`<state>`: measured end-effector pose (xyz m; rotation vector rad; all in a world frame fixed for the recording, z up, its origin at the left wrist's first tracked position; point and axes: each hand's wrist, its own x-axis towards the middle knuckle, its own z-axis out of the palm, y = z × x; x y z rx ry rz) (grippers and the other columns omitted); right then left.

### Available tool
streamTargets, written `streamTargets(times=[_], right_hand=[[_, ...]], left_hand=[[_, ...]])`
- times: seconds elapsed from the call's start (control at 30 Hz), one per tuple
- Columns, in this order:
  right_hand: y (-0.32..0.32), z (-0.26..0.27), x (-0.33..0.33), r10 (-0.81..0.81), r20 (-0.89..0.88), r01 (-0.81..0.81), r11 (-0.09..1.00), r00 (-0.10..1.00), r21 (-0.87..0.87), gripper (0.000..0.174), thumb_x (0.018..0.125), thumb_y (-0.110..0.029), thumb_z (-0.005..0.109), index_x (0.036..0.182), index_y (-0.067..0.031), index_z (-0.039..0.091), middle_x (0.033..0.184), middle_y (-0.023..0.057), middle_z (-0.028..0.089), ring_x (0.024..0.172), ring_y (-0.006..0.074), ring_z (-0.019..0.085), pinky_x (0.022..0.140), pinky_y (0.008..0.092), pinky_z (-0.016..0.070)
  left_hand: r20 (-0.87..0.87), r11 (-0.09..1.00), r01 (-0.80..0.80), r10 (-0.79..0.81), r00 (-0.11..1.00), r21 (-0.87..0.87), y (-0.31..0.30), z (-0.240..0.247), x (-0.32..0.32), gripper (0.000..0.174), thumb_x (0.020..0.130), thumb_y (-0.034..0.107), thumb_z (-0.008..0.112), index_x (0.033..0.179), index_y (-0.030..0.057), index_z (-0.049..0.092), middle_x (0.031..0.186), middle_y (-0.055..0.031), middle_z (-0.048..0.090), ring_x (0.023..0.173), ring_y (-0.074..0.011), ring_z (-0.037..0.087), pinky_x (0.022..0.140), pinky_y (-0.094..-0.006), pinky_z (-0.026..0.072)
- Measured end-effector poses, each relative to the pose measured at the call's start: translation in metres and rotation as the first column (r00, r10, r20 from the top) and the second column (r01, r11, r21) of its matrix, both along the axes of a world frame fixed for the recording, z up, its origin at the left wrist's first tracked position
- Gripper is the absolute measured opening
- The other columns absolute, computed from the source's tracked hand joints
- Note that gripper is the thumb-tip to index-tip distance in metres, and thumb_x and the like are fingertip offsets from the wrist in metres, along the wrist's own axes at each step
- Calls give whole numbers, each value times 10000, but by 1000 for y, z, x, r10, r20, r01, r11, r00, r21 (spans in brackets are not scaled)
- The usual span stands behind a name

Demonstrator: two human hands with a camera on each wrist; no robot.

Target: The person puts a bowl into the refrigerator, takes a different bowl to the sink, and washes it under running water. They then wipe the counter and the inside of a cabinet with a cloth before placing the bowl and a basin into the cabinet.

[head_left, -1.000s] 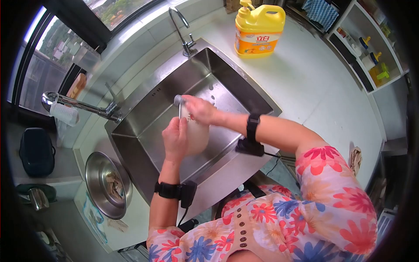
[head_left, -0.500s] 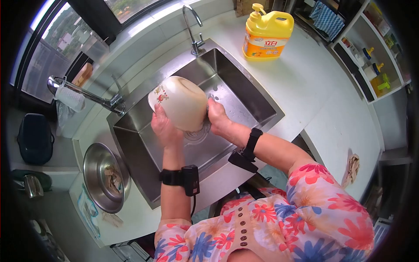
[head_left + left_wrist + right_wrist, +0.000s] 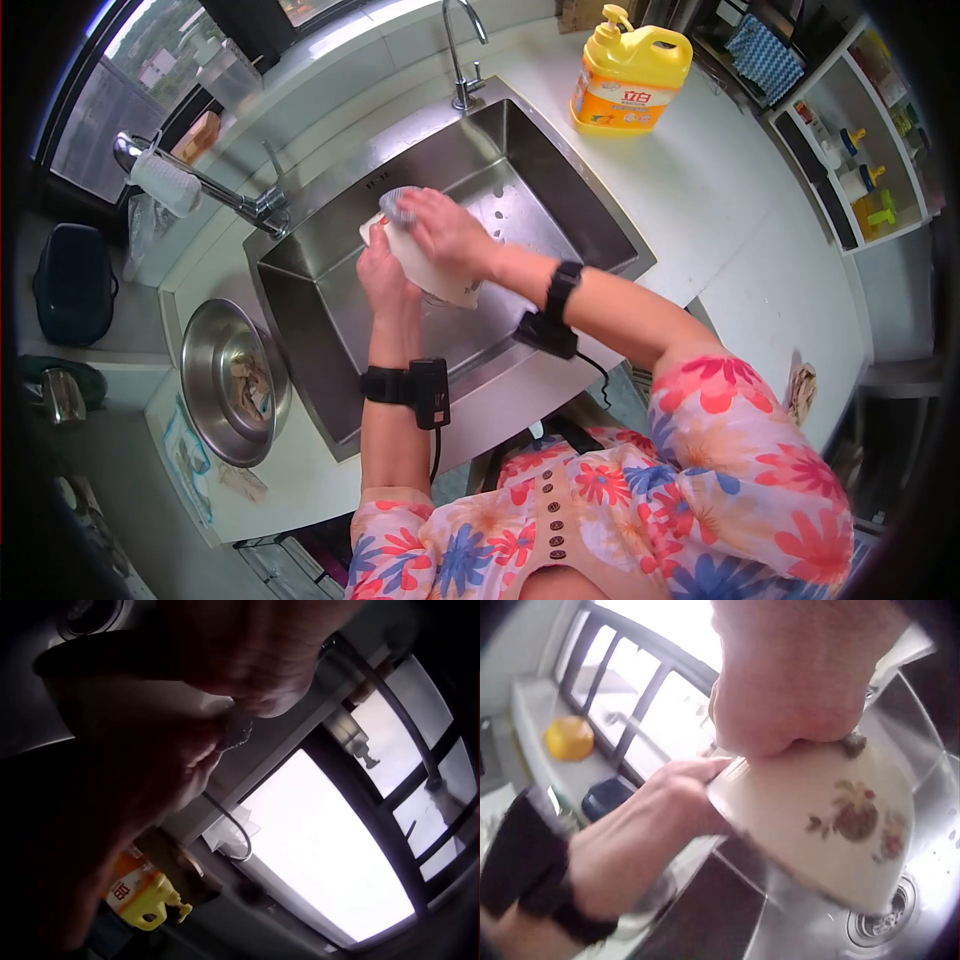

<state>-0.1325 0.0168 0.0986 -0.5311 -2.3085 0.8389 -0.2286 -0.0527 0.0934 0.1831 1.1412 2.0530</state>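
L hand (image 3: 388,275) gripping patterned bowl (image 3: 795,825), R hand (image 3: 450,234) curled w/ grey scrubber (image 3: 396,204) against it, over sink (image 3: 530,230)

Head cam: high, facing down @ sink (image 3: 540,220); wrist cams: v. close, both w/ window (image 3: 322,840).

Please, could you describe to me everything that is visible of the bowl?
The bowl is cream-white, apparently glazed ceramic, with a printed red-and-brown pattern outside. It is tilted, held over the sink. The left hand grips its edge; the right hand holds a grey scrubber against it. The hands hide part of it.
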Motion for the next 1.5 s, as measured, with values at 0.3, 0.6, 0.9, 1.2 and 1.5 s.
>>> streamTargets(times=[0.3, 0.6, 0.9, 1.2, 1.5], right_hand=[[12, 8, -16, 151, 289, -135, 988, 945, -74, 330, 810, -180, 475, 1108, -39, 506, 1220, 101, 463, 1163, 326, 375, 964, 419, 300], [34, 14, -11, 186, 313, -210, 977, 931, 44, 318, 810, -252, 453, 1000, -19, 556, 970, 148, 576, 937, 298, 523, 798, 376, 406], [33, -24, 45, -13, 68, 69, 91, 998, -993, 286, 855, -252, 415, 980, -45, 568, 973, 92, 578, 876, 213, 569, 739, 356, 466], [-53, -29, 4, -541, 62, 355, 457, 839, -816, 465, 868, -248, 375, 1198, 79, 354, 1224, 224, 419, 1154, 341, 383, 966, 419, 294], [-65, -10, -10, -245, 172, 174, 920, 954, 351, 400, 824, -162, 439, 1218, -95, 431, 1355, 84, 300, 1269, 325, 200, 969, 579, 157]], left_hand=[[-11, 995, 78, -79, 997, -56, -11, -1, 7, 298, 922, 196, 389, 989, -60, 525, 958, -124, 579, 829, -196, 586, 700, -313, 490], [-130, 926, 355, -370, 920, -127, -28, 25, 12, 348, 915, 277, 414, 1001, -39, 534, 927, -98, 592, 800, -167, 587, 685, -289, 480], [-45, 944, 321, -318, 947, 79, -47, 41, 24, 385, 910, 265, 415, 1075, -73, 492, 994, -140, 582, 846, -204, 587, 737, -305, 476], [155, 981, -97, 71, 985, 167, -30, 1, 11, 396, 926, 264, 368, 1158, -52, 421, 1103, -143, 529, 956, -253, 552, 812, -378, 467], [430, 993, -106, 74, 900, 51, -30, -38, -15, 431, 935, 324, 276, 1179, 3, 428, 1174, -138, 496, 1044, -294, 509, 893, -449, 419]])
